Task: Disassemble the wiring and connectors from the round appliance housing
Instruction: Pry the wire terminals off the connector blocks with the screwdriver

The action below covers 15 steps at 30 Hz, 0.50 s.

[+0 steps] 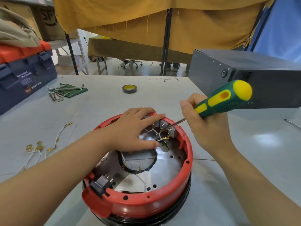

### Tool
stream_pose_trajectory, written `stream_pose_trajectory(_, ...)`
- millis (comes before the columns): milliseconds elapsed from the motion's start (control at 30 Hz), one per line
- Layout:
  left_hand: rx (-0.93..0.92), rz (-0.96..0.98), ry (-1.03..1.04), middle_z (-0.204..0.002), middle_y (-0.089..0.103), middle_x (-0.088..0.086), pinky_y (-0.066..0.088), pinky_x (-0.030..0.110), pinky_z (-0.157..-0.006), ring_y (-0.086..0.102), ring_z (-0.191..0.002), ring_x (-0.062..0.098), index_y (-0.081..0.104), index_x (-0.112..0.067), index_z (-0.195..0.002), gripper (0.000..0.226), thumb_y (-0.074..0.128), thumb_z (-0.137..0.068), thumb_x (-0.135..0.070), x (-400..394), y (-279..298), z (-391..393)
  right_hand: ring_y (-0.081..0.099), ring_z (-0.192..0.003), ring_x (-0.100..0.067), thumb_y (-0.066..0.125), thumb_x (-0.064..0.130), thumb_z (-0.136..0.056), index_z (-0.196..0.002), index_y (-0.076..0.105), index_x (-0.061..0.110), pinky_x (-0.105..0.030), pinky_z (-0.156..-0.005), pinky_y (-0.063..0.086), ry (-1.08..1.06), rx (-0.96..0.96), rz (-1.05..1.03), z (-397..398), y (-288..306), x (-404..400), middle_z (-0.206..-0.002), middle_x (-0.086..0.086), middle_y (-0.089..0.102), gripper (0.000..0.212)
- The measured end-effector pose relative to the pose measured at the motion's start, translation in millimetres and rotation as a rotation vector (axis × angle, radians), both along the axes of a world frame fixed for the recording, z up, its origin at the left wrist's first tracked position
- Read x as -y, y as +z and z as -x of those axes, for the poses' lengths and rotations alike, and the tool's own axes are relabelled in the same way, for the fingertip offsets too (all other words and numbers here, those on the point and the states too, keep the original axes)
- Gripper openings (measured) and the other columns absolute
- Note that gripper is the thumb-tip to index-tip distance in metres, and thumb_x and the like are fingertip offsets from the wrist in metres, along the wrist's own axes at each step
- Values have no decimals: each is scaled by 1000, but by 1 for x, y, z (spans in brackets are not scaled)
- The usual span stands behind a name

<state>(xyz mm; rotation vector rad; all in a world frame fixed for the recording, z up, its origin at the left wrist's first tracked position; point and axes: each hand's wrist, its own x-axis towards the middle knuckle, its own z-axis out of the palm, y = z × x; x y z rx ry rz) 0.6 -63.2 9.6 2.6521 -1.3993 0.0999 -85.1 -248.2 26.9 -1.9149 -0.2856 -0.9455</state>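
Along the left edge of the grey table [105,101] sits a blue toolbox [24,79] with an orange lid, latched, so its contents cannot be seen. Near it lie hex keys [57,95] on a green pouch [71,91], and closer to the person a loose bundle of white wires with brass terminals [37,148] lies on the bare tabletop, well apart from the work, probably set aside as already freed. A roll of tape [129,88] lies further back.

At centre stands the round appliance housing [146,203], red-rimmed and open side up, so its inside is reachable from above. It holds a metal plate, a black switch block [101,185] at the near rim, white wires [160,139] and grey connector blocks [164,125] at the far rim. The left hand [135,129] lies flat across the far rim, fingers spread and straight, apparently pressing the housing steady. The right hand [203,126] grasps a green and yellow screwdriver [224,99], tilted so its tip reaches the connector blocks; whether it sits in a screw head is too small to tell. Behind the right hand stands a dark metal case [260,70], closed.
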Motion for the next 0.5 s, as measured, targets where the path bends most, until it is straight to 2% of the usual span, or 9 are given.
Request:
stream_pose_trajectory(267,-13,2,-1,-153,14,-11,9,28,-113,11,-138,11,7,-42,-148,81,48,-82,-66,-1,-2,-1,41,-49,0,51,15,-86,-59,39,25,-8,-51,30,34,-1,78,0,-3,4,-49,12,43,31)
stream_pose_trajectory(333,-5,9,-3,-153,15,-11,9,26,-112,12,-138,9,7,-39,-148,82,48,-82,-66,0,-2,-2,41,-50,0,52,15,-86,-59,41,19,-8,-52,30,53,-2,119,1,-3,4,-49,8,39,30)
stream_pose_trajectory(433,4,9,-1,-153,15,-10,9,26,-112,12,-138,9,7,-36,-149,84,47,-82,-67,0,-3,-2,41,-51,-4,49,28,-84,-60,45,6,-11,-51,32,115,-34,167,4,-2,4,-53,6,41,33)
stream_pose_trajectory(500,4,8,-1,-153,15,-11,9,26,-113,12,-138,9,7,-36,-149,84,47,-82,-67,0,-3,-2,42,-51,-4,47,30,-84,-61,45,15,-12,-50,33,148,-51,177,5,-1,3,-53,6,42,27)
